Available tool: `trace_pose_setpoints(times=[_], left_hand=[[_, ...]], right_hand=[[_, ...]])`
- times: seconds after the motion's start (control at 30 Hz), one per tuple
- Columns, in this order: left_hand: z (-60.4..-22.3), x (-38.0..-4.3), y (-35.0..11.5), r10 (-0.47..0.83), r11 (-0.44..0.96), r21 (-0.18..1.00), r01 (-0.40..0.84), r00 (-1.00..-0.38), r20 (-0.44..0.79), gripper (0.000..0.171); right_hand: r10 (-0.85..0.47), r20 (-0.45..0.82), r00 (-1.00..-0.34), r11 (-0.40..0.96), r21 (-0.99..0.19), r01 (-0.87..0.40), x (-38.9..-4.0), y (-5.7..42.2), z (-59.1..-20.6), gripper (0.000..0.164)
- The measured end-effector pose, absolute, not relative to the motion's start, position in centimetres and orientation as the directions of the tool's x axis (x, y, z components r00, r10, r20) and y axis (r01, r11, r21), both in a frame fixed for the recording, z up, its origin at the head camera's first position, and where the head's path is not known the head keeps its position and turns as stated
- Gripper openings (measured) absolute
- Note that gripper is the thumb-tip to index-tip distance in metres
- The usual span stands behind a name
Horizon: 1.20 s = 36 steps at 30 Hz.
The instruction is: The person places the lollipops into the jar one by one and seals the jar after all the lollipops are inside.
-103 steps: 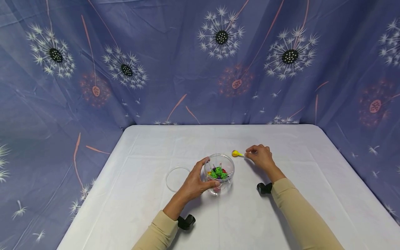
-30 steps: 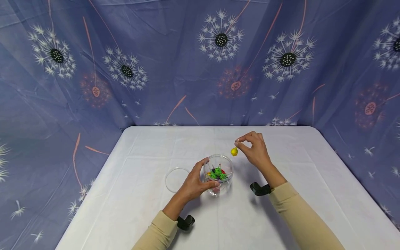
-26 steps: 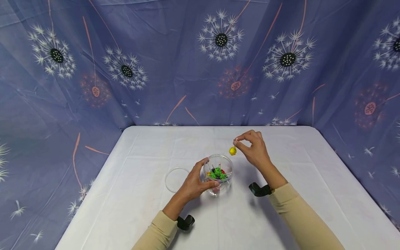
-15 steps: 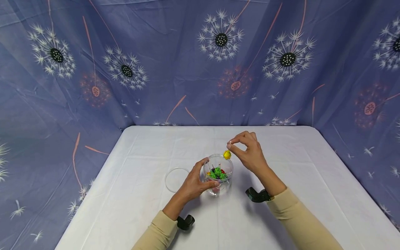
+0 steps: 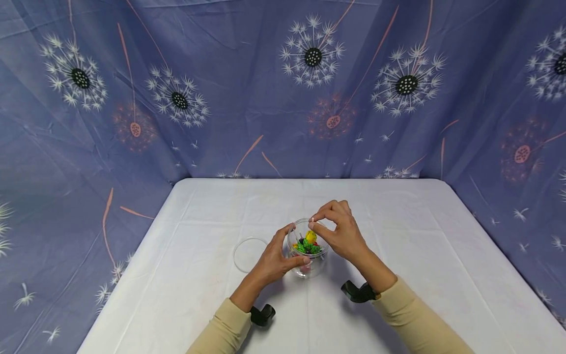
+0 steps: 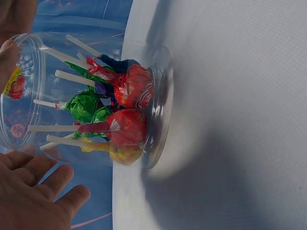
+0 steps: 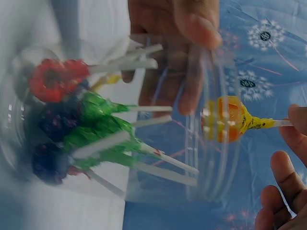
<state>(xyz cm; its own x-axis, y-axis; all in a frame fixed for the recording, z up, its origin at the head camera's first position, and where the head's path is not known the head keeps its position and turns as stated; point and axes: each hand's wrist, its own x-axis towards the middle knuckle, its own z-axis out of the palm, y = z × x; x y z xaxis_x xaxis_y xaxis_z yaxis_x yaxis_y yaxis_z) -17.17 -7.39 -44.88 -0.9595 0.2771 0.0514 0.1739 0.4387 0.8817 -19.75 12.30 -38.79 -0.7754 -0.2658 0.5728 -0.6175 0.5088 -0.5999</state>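
A clear plastic jar (image 5: 304, 270) stands upright on the white table, several wrapped lollipops inside it with red (image 6: 125, 127), green (image 6: 84, 106), dark blue (image 7: 50, 163) and yellow wrappers, mostly sticks up. My left hand (image 5: 275, 258) grips the jar near its rim, thumb on the near side and fingers round the far side. Between thumb and forefinger my right hand (image 5: 338, 231) pinches the white stick of a yellow lollipop (image 7: 229, 119). Its wrapped head hangs down at the jar's mouth, just within the rim in the right wrist view.
A clear round lid or ring (image 5: 250, 238) lies flat on the white-covered table (image 5: 212, 295), left of the jar and partly behind my left hand. A blue curtain (image 5: 247, 73) with dandelion prints hangs behind the table. Each wrist wears a black camera (image 5: 264, 315).
The yellow lollipop, first lying on the table under my right hand's fingers, has been lifted, turned head down and carried left to the jar's mouth. My left hand keeps its grip on the jar.
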Motion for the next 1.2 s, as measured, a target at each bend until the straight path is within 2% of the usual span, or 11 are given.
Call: trace_pose_setpoints(times=[0.33, 0.63, 0.87, 1.2], left_hand=[[-44.9, -17.2, -7.5, 0.286, 0.433, 0.883, 0.181, -0.957, 0.056, 0.090], [-44.7, -17.1, -7.4, 0.278, 0.440, 0.883, 0.166, -0.960, 0.042, 0.091], [-44.8, -17.2, -7.4, 0.272, 0.451, 0.875, 0.173, -0.961, 0.050, 0.090], [-44.8, -17.2, -7.3, 0.274, 0.442, 0.878, 0.182, -0.960, 0.061, 0.090]], right_hand=[[-0.273, 0.542, -0.795, 0.571, -0.573, -0.587, -19.3, 12.0, -40.4, 0.005], [-0.308, 0.589, -0.747, 0.587, -0.500, -0.637, -19.1, 12.4, -41.6, 0.007], [-0.299, 0.578, -0.759, 0.590, -0.513, -0.623, -18.9, 12.8, -41.9, 0.008], [-0.249, 0.577, -0.778, 0.586, -0.550, -0.596, -18.9, 13.4, -40.9, 0.017]])
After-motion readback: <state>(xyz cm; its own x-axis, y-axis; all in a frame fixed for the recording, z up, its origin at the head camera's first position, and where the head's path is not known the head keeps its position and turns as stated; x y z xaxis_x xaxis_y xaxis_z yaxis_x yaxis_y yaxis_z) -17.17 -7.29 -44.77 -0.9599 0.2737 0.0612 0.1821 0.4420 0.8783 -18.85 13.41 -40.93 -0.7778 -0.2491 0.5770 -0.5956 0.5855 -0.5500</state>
